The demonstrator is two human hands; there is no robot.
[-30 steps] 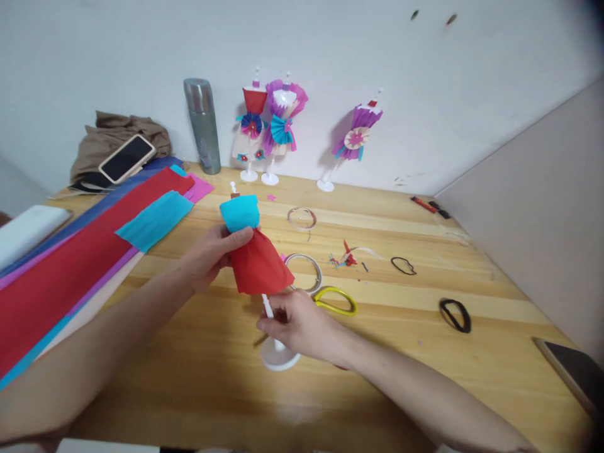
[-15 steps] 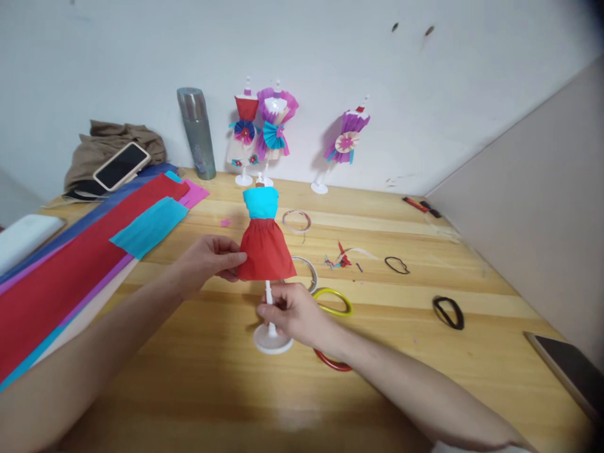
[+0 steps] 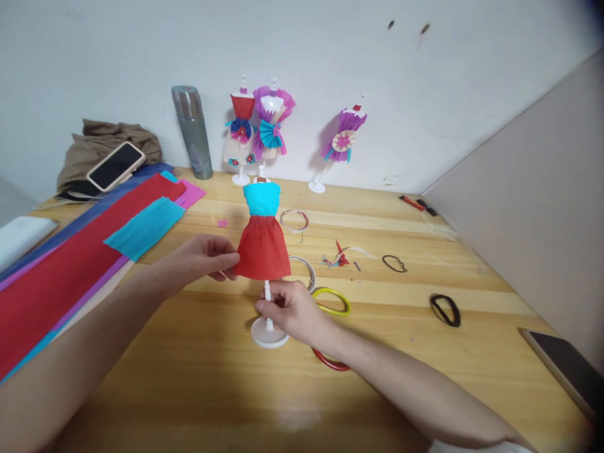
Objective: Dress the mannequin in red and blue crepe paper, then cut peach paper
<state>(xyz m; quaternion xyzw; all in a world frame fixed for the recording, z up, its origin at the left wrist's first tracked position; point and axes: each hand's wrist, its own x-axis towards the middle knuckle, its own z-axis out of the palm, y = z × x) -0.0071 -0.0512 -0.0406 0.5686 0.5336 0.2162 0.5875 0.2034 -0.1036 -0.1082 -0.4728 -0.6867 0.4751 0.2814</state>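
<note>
A small white dress-form stand (image 3: 269,333) stands upright in front of me, wearing a blue strapless top (image 3: 262,199) and a gathered red skirt (image 3: 263,248). My left hand (image 3: 212,257) has the skirt's left edge between thumb and fingers. Lower down, my right hand (image 3: 295,311) is closed around the stand's thin white pole, just above its round base. Behind that hand lie yellow-handled scissors (image 3: 334,302), partly covered. A red loop (image 3: 330,360) shows from under my right forearm; the rest of it is hidden.
Strips of coloured crepe paper (image 3: 61,270) cover the table's left side. Dressed mannequins (image 3: 271,126) and a steel flask (image 3: 192,132) stand along the wall. Paper scraps (image 3: 342,255), a black band (image 3: 445,311) and a phone (image 3: 566,368) lie to the right.
The dress form has shifted and turned very slightly, its base now a little farther from me. Both hands keep their hold. My view has moved a touch to the right.
</note>
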